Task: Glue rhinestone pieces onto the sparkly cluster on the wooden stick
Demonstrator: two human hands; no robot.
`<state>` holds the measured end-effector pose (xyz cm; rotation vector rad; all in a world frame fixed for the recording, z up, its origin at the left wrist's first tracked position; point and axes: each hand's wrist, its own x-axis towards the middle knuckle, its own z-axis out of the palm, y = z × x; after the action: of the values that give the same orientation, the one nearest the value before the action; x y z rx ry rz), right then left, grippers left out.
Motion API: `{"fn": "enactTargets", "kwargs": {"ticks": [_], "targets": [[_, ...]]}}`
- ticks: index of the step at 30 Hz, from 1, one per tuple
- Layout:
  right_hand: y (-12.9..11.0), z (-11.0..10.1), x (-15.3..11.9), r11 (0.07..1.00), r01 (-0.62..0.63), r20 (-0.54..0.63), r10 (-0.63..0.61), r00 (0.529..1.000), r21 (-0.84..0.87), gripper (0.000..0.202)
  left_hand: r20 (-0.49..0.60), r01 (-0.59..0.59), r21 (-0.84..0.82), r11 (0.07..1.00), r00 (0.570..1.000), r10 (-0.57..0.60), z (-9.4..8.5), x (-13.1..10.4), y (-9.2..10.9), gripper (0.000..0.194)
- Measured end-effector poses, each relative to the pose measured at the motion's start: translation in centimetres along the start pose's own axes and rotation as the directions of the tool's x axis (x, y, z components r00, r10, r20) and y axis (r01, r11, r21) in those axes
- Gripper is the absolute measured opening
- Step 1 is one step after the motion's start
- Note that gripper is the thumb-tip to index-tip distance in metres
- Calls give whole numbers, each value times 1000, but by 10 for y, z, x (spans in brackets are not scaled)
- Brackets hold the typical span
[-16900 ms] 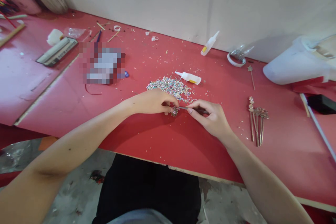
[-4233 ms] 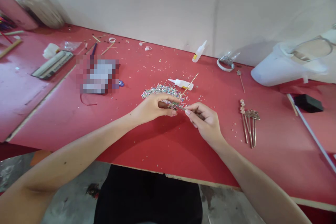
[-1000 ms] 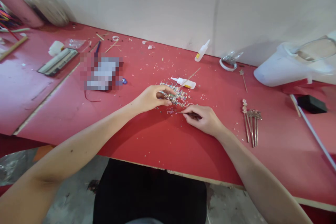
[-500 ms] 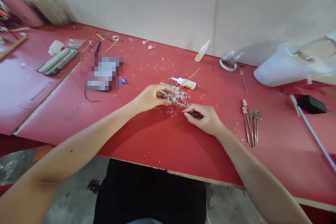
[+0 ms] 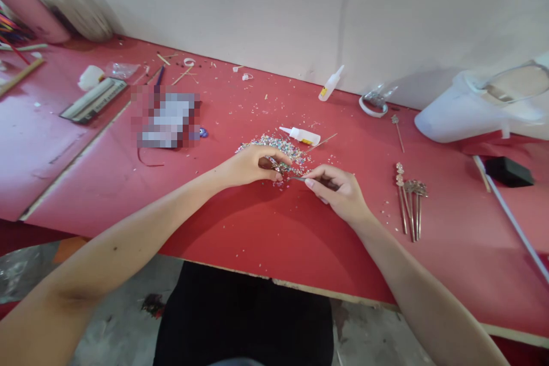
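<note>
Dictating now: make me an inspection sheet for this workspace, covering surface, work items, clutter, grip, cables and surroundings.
Surface: red tabletop, with a seam across its left part.
Work items: small ornament at the left fingertips; pile of multicoloured chips just beyond the hands.
Clutter: small bottle lying beyond the pile; ornate pins and black block to the right.
Grip: left hand holds the ornament; right hand holds a thin tool, tip close to the ornament, contact unclear.
Cables: nothing seen.
Surroundings: pale wall behind; white bucket at far right.
</note>
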<state>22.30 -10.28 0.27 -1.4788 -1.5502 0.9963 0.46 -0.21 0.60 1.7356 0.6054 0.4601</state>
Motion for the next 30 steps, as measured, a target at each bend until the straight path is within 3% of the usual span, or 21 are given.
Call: {"fn": "enactTargets", "kwargs": {"ticks": [8,30], "targets": [[-11,6,-6,999,-15,-36,16,999,40,21,113,27,-119,992,993,-13,2,-2,2,28],[-12,12,-7,993,-101,-32,103,994,53,23,161,83,-161,984,985,-57,6,-3,-2,32]]}}
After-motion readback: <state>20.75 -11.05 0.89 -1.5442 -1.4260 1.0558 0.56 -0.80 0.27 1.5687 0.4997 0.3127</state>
